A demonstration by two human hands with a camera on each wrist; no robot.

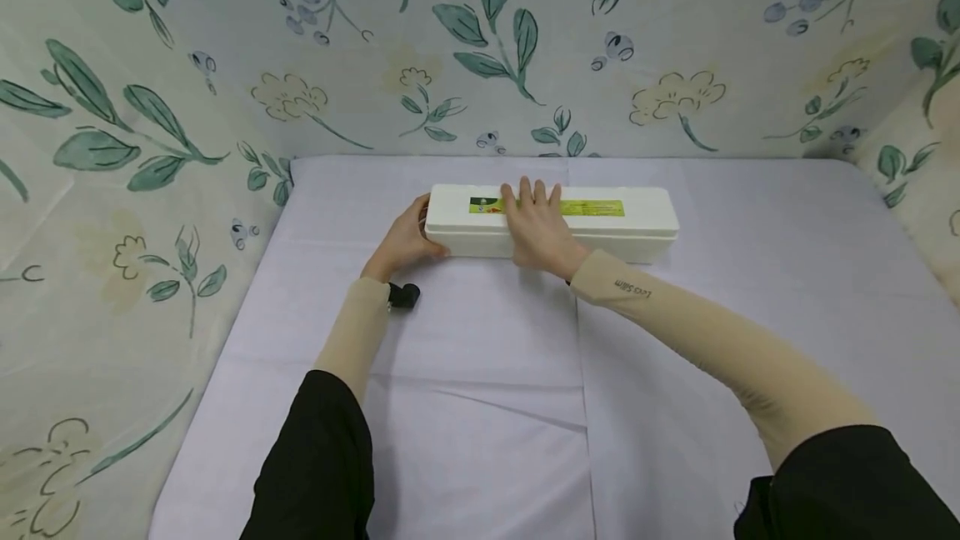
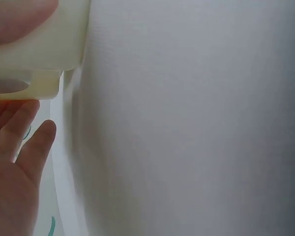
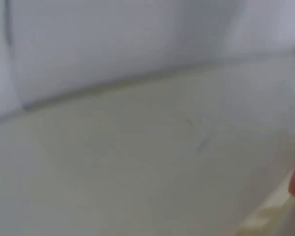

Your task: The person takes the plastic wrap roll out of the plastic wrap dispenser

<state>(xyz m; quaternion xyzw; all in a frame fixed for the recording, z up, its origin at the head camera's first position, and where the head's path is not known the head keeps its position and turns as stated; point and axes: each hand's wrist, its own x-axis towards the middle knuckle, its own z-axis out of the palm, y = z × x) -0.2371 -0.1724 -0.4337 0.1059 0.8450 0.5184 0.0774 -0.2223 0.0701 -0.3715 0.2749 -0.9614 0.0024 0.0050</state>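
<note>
fingers (image 1: 540,194) of the right hand (image 1: 542,232) lie straight and a little spread on top of the long white box (image 1: 600,225), their tips reaching past its yellow-green label (image 1: 592,207); where that thumb sits we cannot tell. the left hand (image 1: 405,236) holds the box's left end, thumb against the near side and fingers bent round the end, though in the left wrist view we see one outer finger standing apart from the rest. the box lies lengthwise on the far part of the white cloth (image 1: 480,323), and we see no gap along its seam.

we take the step in hand to be steadying the closed box between a grip at one end and a palm-down press near the middle. the next move, we judge, calls for matched pressure from both hands, so that the box neither tips nor slides on the cloth.

as for pose, both arms reach well forward. the left comes up steeply from the near side; the right slants in from the lower right, its hand back-up. the right wrist view is too blurred for us to add more.
</note>
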